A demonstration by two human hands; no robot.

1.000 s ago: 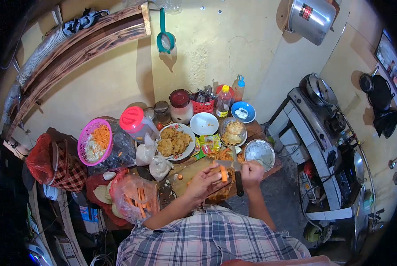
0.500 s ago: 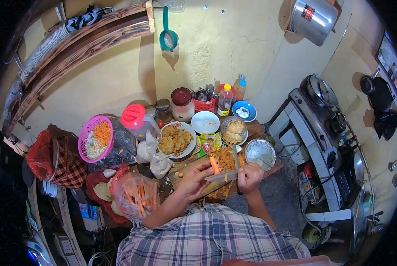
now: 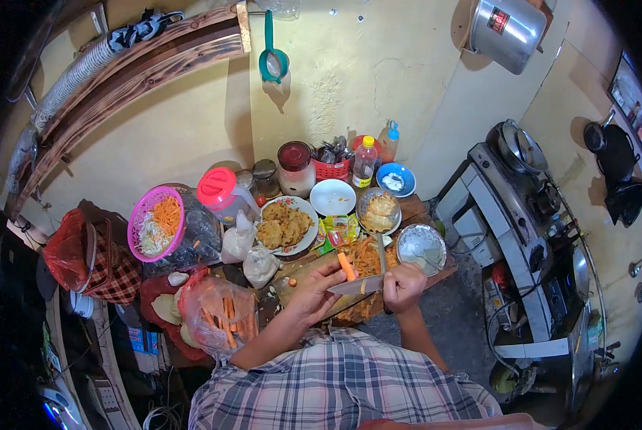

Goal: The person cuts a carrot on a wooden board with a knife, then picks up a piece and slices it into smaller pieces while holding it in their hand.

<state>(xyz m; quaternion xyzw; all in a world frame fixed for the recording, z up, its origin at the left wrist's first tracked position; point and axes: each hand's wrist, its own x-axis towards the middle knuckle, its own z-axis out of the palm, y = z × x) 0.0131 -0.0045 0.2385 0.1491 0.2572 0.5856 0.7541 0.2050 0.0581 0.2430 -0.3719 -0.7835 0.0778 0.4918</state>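
Note:
My left hand [image 3: 311, 292] is closed around a peeled carrot [image 3: 346, 266], whose orange end sticks up past the fingers. In a fist, my right hand [image 3: 404, 287] grips a knife [image 3: 356, 287]; its wide blade lies across toward the left fingers, close to the carrot. Shredded carrot [image 3: 367, 259] is heaped on the wooden board just beyond the blade. Right of the heap stands a metal bowl [image 3: 421, 249] with pale residue in it. The knife's handle is mostly hidden by my right hand.
A plate of fritters [image 3: 286, 223], a white bowl [image 3: 333, 197] and seasoning packets [image 3: 341, 231] crowd the table behind. To the left are a bag of carrots [image 3: 224, 315] and a pink basket [image 3: 134, 229] of shredded vegetables. A stove [image 3: 510, 208] stands at right.

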